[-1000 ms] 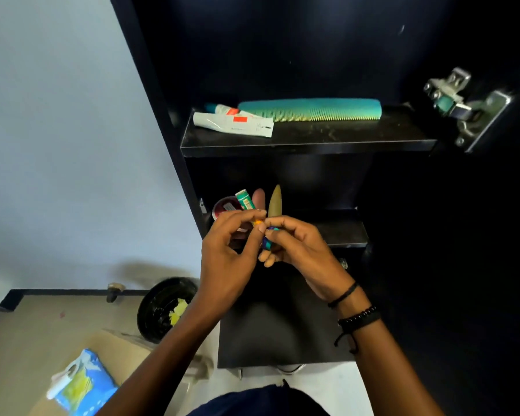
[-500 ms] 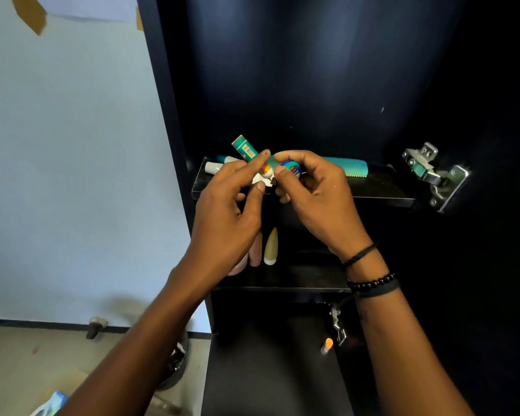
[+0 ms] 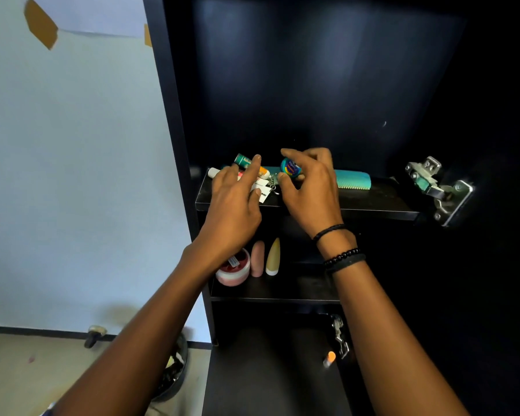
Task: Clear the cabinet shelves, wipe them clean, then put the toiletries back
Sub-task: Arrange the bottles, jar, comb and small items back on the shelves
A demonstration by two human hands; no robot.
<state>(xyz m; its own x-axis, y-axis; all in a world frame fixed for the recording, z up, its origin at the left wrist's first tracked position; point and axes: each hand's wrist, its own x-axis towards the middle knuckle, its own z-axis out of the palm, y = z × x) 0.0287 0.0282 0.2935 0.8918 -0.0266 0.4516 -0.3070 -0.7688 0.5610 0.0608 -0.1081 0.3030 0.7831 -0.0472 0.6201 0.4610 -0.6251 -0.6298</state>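
While right hand (image 3: 309,187) pinches one tin (image 3: 291,168): one comb (image 3: 353,180), two tubes (image 3: 260,186).

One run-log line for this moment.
left hand: open over tubes | right hand: holding small blue tin | site: upper shelf

You can't read much here. The small round tin (image 3: 291,169) in your right hand (image 3: 309,190) has a blue lid with lettering that looks like "Vaseline", though it is too blurred to be sure. The white tube (image 3: 260,187) under your left hand (image 3: 233,211) carries dark print, too small to make out. Nothing else shows legible text.
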